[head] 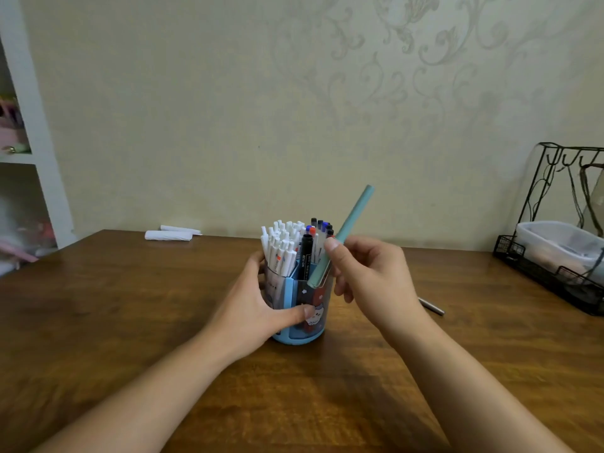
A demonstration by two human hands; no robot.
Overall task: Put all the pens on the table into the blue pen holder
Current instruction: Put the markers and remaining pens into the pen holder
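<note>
teal pen (343,237) tilted, lower tip at rim of blue pen holder (295,335) | pinched in right hand (372,276) | holder mid-table, packed with white pens (279,246), clasped by left hand (251,308) | grey pen (432,306) lying on table (130,322) behind right wrist

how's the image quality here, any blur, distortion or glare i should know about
Head view: wide-angle bending curves the brown wooden table edge and the black wire rack; soft, even light, faint sheen on the wood, no harsh glare; the blue pen holder and pale green pen are fairly sharp, while the white shelf at the left is blurred.
</note>
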